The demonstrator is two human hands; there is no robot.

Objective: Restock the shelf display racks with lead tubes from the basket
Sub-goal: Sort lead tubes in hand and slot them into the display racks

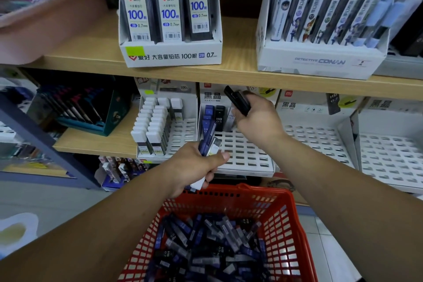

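Note:
A red plastic basket [283, 224] at the bottom holds several blue, black and grey lead tubes [206, 242]. My left hand [194, 167] grips a bundle of blue and grey tubes [209, 142] above the basket's far rim. My right hand [256, 119] holds a black tube [235, 99] tilted over the back rows of a white slotted display rack [242, 155] on the lower shelf. A few blue and black tubes [214, 118] stand in that rack's back rows; most slots are bare.
Left of it, a rack [183, 135] carries white-capped tubes [151, 126]. Two more white slotted racks [320, 142] [389, 158] sit to the right. The upper wooden shelf [240, 71] holds a 100-lead box [170, 52] and a Conan pen box [320, 59].

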